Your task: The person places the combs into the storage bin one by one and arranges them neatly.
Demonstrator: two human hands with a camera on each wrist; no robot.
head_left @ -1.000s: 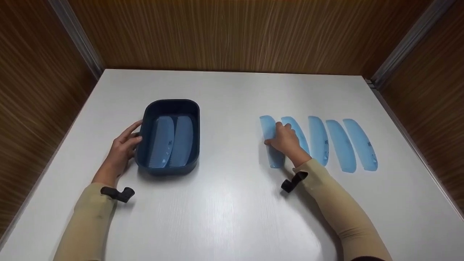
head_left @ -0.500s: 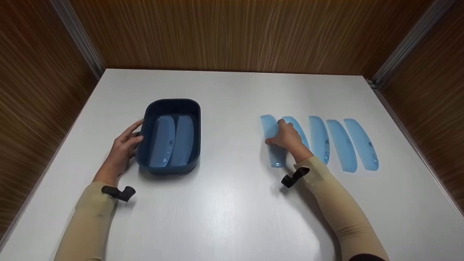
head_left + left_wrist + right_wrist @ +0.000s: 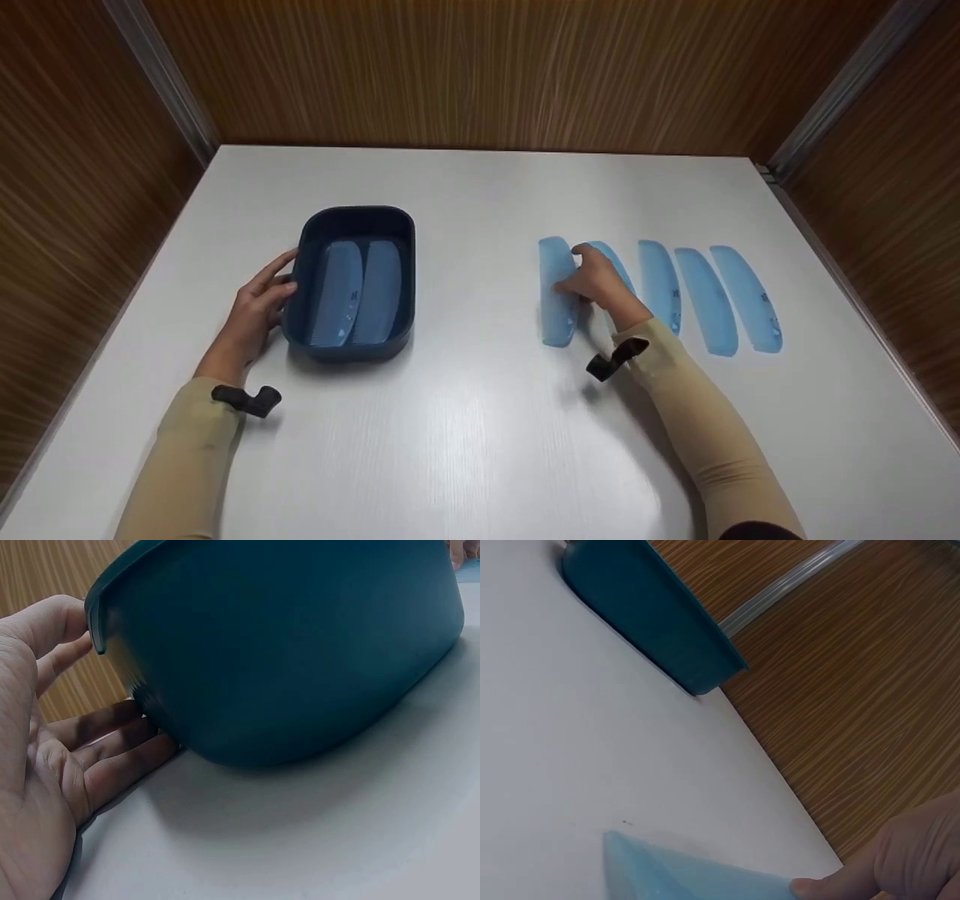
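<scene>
My right hand [image 3: 598, 281] is curled over the leftmost light blue comb [image 3: 555, 296], thumb on its left edge and fingers across its back. In the right wrist view the thumb tip [image 3: 804, 886] presses the comb's [image 3: 675, 877] edge. Several more blue combs [image 3: 705, 300] lie in a row to the right; the one beside my hand [image 3: 616, 259] is partly hidden. My left hand [image 3: 255, 307] rests with straight fingers [image 3: 112, 765] against the left wall of a dark blue tub [image 3: 352, 349] [image 3: 285, 652]. Two blue combs [image 3: 356, 292] lie inside it.
The white table [image 3: 480, 420] sits in a wood-panelled corner, with walls at the back and on both sides. The tub [image 3: 652, 622] stands left of centre, the comb row right of centre. Black wrist mounts [image 3: 611, 360] sit on both beige sleeves.
The leftmost comb's near end has swung left, away from its neighbour, under my right hand. My right hand crept slightly farther up it. The left hand and tub stayed put.
</scene>
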